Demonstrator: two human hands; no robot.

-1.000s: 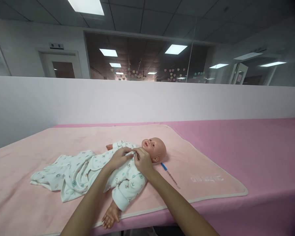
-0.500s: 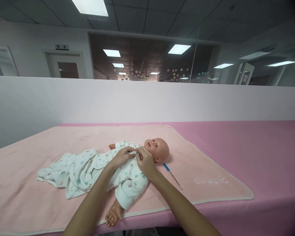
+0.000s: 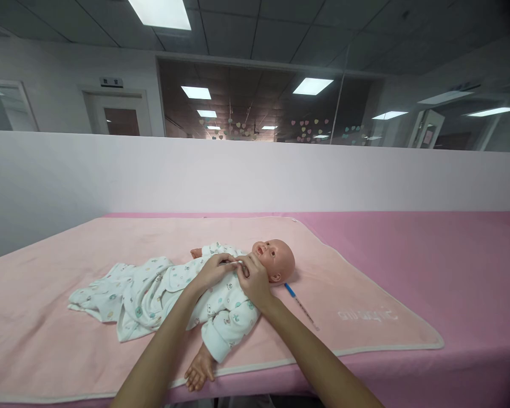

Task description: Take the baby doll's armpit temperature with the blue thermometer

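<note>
A baby doll (image 3: 283,260) lies on its back, head to the right, dressed in a white patterned gown (image 3: 153,286). Both my hands meet at the neckline, just below the doll's chin. The fingers of my left hand (image 3: 216,271) are pinched on the gown's upper front. Pressed close beside it, my right hand (image 3: 254,279) has its fingers curled and pinched on the collar. Whatever small part of the cloth sits between the fingertips is hidden. One doll hand (image 3: 200,368) points toward me at the table's front edge.
Under the doll is a pink blanket (image 3: 357,283) with a pale border, laid over a darker pink table cover (image 3: 471,272). A thin thermometer-like stick with a blue end (image 3: 289,291) rests right of the doll's head. Behind stands a white partition (image 3: 255,175).
My hands stay at the doll's neckline, with small shifts of the fingers. The whole view has moved slightly; the doll and the blue-ended stick lie as before.
</note>
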